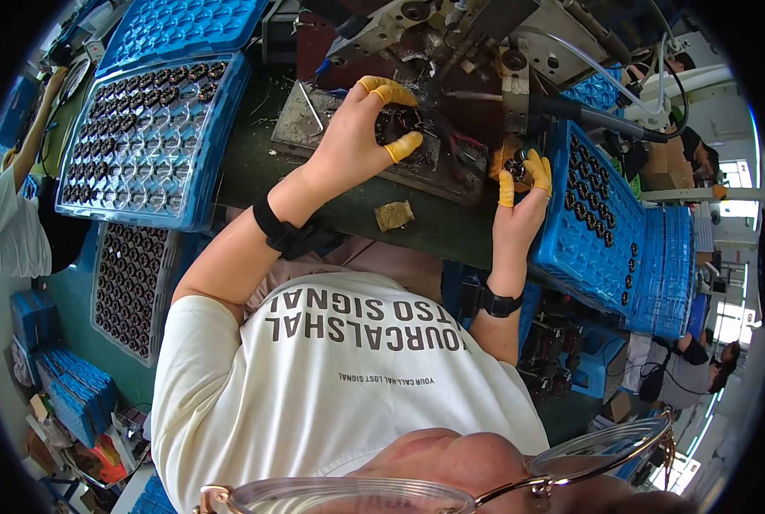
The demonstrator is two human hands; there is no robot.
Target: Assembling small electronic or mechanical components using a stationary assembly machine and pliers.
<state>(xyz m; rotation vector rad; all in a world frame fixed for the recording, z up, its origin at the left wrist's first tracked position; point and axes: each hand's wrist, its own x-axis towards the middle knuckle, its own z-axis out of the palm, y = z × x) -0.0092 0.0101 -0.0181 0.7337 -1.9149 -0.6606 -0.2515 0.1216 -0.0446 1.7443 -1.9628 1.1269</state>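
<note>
Yellow finger covers are on the fingertips of both hands. My left hand (361, 128) is curled round a small round black part with copper windings (391, 127), like a motor stator, at the front of the machine's metal fixture. The fingers partly hide it. Farther right, my right hand (521, 201) pinches another such black stator (516, 164) between thumb and fingers, close to the near-left edge of the right blue tray (553, 248). That tray holds several rows of similar stators (589, 193), with bare pockets between them.
A blue-edged clear tray (155, 184) of stators stands at left, with another full tray (130, 283) below it. A yellowish block (393, 216) and a hex key (311, 107) lie near the fixture. Machine arms and hoses (605, 120) overhang the right. Other people work at both sides.
</note>
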